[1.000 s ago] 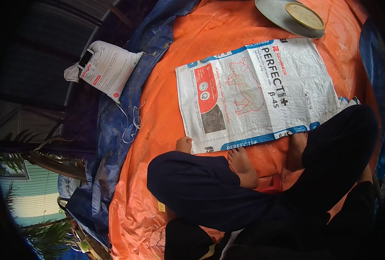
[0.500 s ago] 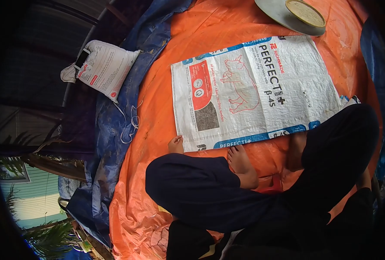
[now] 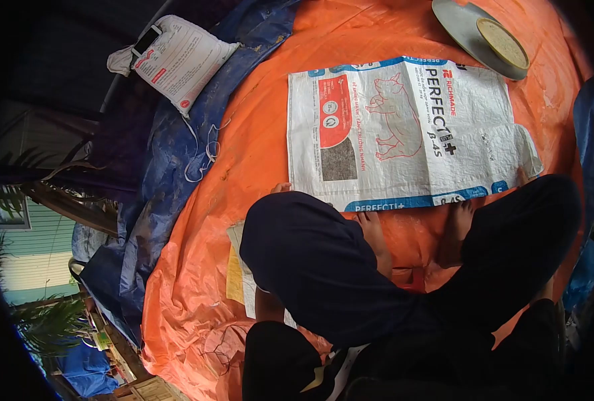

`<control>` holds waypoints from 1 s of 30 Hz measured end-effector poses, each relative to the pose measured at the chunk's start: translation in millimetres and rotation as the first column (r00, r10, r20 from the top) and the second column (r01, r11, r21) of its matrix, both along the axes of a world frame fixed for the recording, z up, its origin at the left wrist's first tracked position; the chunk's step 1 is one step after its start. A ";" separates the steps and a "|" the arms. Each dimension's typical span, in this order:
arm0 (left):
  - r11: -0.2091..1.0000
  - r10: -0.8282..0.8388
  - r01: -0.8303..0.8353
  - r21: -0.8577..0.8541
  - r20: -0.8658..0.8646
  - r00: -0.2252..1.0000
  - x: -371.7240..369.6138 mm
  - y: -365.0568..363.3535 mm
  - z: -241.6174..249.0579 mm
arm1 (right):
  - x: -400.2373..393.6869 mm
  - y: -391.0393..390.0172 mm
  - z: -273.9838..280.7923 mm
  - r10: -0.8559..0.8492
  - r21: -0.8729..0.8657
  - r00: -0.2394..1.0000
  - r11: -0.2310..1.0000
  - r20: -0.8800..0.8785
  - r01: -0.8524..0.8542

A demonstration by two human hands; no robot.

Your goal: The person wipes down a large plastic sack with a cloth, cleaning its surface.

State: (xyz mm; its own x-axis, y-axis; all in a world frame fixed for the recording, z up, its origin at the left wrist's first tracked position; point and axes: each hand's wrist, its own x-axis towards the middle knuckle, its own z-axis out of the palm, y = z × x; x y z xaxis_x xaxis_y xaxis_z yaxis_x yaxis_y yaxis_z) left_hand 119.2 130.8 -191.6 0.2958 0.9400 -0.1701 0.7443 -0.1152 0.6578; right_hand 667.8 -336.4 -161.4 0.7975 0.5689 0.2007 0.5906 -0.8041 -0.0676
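You sit cross-legged on an orange tarpaulin point(image 3: 257, 154), dark trousers filling the lower view. A flattened white feed sack point(image 3: 404, 134), printed with a red pig outline, lies spread on the tarpaulin at twelve o'clock from your knees. Your left hand point(image 3: 281, 188) shows only as fingertips at the sack's near left corner, at ten o'clock; whether they pinch it cannot be told. Your right hand is out of sight. A grey tray point(image 3: 467, 30) sits at one o'clock, a filled white bag point(image 3: 180, 60) at ten o'clock
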 end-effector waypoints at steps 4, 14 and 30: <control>0.891 0.246 -0.116 0.440 -0.252 0.936 -5.7 -44.8 83.1 | 0.5 2.2 2.2 0.010 -0.007 1.000 1.000 0.012 -0.010; 0.878 0.478 -0.361 0.314 -0.568 0.670 -118.4 -124.8 20.7 | 0.0 9.0 -2.0 0.035 -0.015 0.999 0.999 0.037 -0.034; 0.900 -0.120 0.178 0.398 -0.167 0.979 92.2 -98.1 110.3 | -8.3 76.7 -45.2 0.010 -0.215 0.960 0.974 -0.279 -0.073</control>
